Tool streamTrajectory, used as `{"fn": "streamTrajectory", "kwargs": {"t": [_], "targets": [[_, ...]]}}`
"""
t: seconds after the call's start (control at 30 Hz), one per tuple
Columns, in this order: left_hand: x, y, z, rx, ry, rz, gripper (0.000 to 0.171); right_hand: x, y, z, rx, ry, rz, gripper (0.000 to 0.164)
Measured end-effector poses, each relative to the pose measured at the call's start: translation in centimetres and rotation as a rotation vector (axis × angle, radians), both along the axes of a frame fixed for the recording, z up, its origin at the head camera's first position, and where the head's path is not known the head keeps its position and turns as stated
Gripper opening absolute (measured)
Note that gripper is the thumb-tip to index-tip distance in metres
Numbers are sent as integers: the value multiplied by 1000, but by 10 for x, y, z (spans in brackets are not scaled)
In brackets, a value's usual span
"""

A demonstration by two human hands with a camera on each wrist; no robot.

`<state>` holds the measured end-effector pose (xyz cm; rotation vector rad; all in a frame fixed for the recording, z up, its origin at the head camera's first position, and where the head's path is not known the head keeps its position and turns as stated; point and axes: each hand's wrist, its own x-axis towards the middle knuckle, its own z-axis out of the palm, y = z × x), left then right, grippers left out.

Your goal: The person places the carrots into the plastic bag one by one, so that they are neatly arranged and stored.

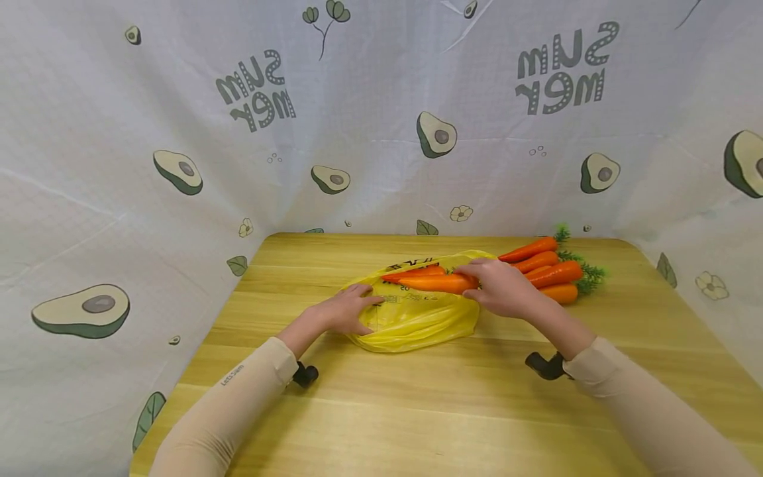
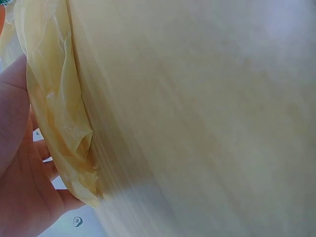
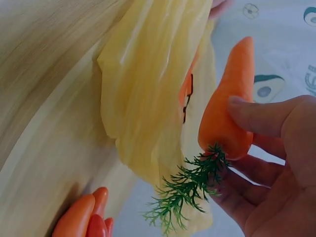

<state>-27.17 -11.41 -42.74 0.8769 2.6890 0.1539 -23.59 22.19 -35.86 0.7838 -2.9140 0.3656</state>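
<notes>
My right hand [image 1: 503,288] pinches an orange carrot [image 1: 441,283] near its green leafy top. The carrot's narrow end points left, over the mouth of a yellow plastic bag [image 1: 426,331]. At least one other carrot [image 1: 426,271] lies within the bag, partly hidden behind the held one. At the bag's left side, my left hand [image 1: 346,310] spreads its thumb and fingers against the mouth. In the left wrist view, the plastic [image 2: 54,89] covers part of those fingers. The right wrist view shows the thumb on the carrot [image 3: 237,94], its leaves hanging below.
Several carrots [image 1: 560,273] with green tops lie in a pile right of the bag, near the back of the wooden table [image 1: 387,411]. Black curved pieces [image 1: 545,366] show near both wrists. A white curtain [image 1: 381,192] with avocado prints hangs behind the table.
</notes>
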Motion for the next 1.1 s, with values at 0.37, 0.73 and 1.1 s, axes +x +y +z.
{"fn": "streamTrajectory", "kwargs": {"t": [0.37, 0.73, 1.1], "targets": [[-1, 2, 3, -12, -2, -8, 77, -14, -20, -13, 24, -2, -9, 44], [-4, 2, 5, -9, 2, -2, 76, -26, -31, -23, 30, -24, -21, 42], [2, 2, 6, 0, -21, 0, 77, -35, -47, -34, 77, -25, -16, 44]]}}
